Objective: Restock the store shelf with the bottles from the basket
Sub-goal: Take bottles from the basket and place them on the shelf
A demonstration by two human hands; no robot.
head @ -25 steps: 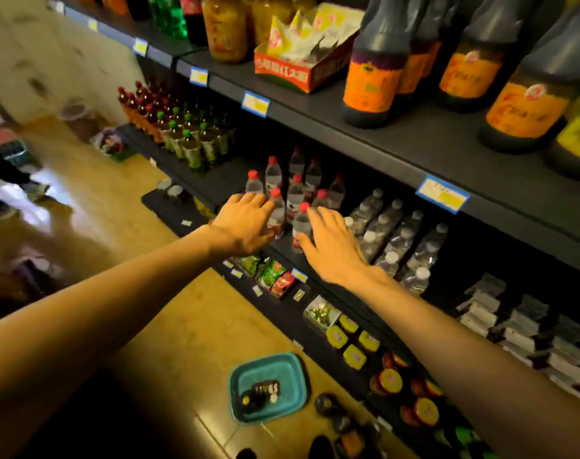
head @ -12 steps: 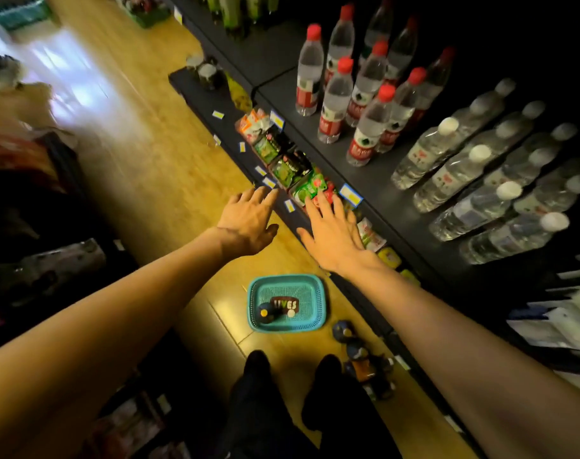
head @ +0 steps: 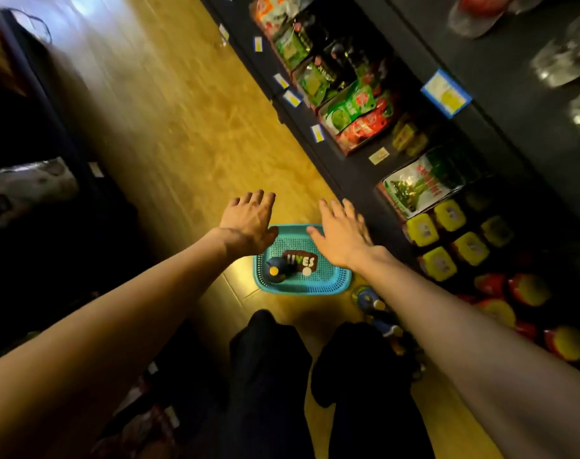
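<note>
Hands: left hand (head: 249,223) and right hand (head: 340,235) spread, empty, above basket (head: 302,288).
Risk: 2 bottles (head: 290,265) lie tangled; a hasty grab may drop 1.

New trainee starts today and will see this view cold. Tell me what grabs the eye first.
Two bare hands, the left hand and right hand, spread open and empty above a teal basket on the wooden floor. A dark bottle labelled in big letters lies inside. To the right, bright green and red snack packets fill the lower shelf.
</note>
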